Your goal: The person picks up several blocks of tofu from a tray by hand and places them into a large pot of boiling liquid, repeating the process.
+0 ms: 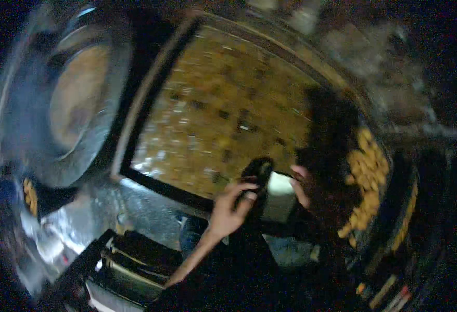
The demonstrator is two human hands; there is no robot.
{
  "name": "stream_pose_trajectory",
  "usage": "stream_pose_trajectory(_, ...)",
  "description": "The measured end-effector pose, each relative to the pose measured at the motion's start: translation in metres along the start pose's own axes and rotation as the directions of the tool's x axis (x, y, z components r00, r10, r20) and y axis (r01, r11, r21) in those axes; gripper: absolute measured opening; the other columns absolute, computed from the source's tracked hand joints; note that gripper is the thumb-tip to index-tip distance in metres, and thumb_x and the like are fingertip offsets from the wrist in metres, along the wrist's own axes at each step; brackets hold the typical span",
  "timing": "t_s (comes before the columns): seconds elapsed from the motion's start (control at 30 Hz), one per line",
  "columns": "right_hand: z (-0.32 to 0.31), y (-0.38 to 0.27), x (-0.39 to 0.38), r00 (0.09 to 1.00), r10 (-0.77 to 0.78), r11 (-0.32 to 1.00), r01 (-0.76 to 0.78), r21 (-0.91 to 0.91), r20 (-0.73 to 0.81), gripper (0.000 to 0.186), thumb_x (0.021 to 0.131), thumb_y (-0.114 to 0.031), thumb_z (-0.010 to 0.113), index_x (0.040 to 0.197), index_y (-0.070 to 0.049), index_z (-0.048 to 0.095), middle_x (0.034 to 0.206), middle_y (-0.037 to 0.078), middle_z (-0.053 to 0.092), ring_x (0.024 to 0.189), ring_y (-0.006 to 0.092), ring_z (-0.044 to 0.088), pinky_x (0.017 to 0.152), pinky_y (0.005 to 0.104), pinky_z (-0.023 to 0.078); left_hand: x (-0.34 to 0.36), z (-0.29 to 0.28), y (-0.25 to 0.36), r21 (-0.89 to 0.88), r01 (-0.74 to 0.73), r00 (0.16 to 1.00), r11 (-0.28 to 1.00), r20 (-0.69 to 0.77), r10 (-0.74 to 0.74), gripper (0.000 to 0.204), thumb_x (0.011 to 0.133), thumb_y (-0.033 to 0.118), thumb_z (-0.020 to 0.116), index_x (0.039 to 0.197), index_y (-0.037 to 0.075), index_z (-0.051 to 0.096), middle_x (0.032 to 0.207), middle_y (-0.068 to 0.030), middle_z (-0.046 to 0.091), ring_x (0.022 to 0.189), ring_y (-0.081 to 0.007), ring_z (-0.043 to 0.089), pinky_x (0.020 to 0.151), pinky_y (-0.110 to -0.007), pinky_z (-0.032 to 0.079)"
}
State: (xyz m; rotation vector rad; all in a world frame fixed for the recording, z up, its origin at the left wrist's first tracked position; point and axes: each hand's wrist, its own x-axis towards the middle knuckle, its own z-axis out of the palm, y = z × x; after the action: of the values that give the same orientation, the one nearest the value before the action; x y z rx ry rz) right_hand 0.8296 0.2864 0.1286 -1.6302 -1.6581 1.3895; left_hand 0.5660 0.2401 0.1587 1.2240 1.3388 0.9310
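Note:
The picture is dark and smeared by motion. Below the middle, my left hand [226, 214] has its fingers closed round a dark, rounded thing [259, 169], whose kind I cannot make out. Just right of it is a flat rectangular thing [281, 190], bright and pale at its upper end and dull below. My right hand [301, 188] curls its fingers at that thing's right edge; most of this hand is lost in shadow. Both hands are over the near edge of a large framed tray [129, 130], spread with many yellow-brown pieces [228, 93].
A big round bluish pan [96, 151] with brownish contents stands at the left. Yellow oblong pieces [366, 171] lie heaped right of the tray. A dark boxy thing [140, 265] with pale edges stands at the lower left, and crumpled grey material [379, 73] lies at the far right.

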Motion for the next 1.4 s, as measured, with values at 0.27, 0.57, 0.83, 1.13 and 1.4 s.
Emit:
stream_pose_trajectory(0.27,-0.028,0.084,-0.041,0.990,-0.103,0.196,0.116,-0.974,0.097,0.041,0.095,-0.027,0.045,0.133,-0.013,0.042,0.130,0.011,0.049,0.121,0.0289,0.046,0.100,0.0454,0.035,0.052,0.139,-0.067,0.802,-0.509,0.850,0.313,0.411,0.330,0.022,0.087,0.019,0.049,0.104,0.010,0.059,0.093,-0.0137,0.062,0.087,-0.0276,0.060,0.078,-0.044,0.048)
stream_pose_trajectory(0.57,-0.038,0.065,-0.030,0.980,0.052,0.990,-0.025,-0.139,0.193,0.029,0.093,-0.022,0.049,0.118,-0.007,0.045,0.112,0.015,0.056,0.105,0.0283,0.056,0.088,0.0328,0.044,0.065,0.122,-0.050,0.658,-0.304,0.846,0.689,0.519,-0.124,0.038,0.081,0.021,0.059,0.114,0.005,0.052,0.099,-0.0233,0.061,0.093,-0.0403,0.058,0.080,-0.048,0.048)
stream_pose_trajectory(0.83,-0.035,0.117,-0.042,0.924,-0.284,0.779,0.378,-0.500,0.256,0.041,0.088,-0.030,0.053,0.123,-0.012,0.047,0.118,0.009,0.052,0.113,0.0253,0.046,0.093,0.0446,0.038,0.056,0.125,-0.039,0.480,-0.570,0.721,0.667,0.682,0.126,0.048,0.085,0.023,0.056,0.129,0.009,0.045,0.135,-0.0203,0.043,0.123,-0.0366,0.043,0.097,-0.044,0.040)
stream_pose_trajectory(1.13,-0.007,0.094,-0.065,0.866,-0.470,0.218,0.303,-0.928,0.172,0.044,0.082,-0.035,0.054,0.123,-0.018,0.051,0.127,0.008,0.049,0.124,0.0266,0.039,0.102,0.0530,0.030,0.013,0.126,-0.065,0.623,-0.680,0.690,0.388,0.722,0.050,0.047,0.087,0.022,0.048,0.132,0.013,0.043,0.138,-0.0113,0.034,0.127,-0.0254,0.033,0.098,-0.041,0.036)
stream_pose_trajectory(1.4,-0.004,0.094,-0.065,0.860,-0.499,0.206,0.237,-0.949,0.107,0.037,0.086,-0.036,0.053,0.118,-0.018,0.054,0.124,0.005,0.053,0.117,0.0244,0.045,0.100,0.0531,0.032,0.050,0.111,-0.031,0.456,0.247,0.525,0.855,0.679,-0.514,0.041,0.089,0.020,0.044,0.129,0.012,0.044,0.118,-0.0148,0.054,0.105,-0.0315,0.056,0.081,-0.042,0.048)
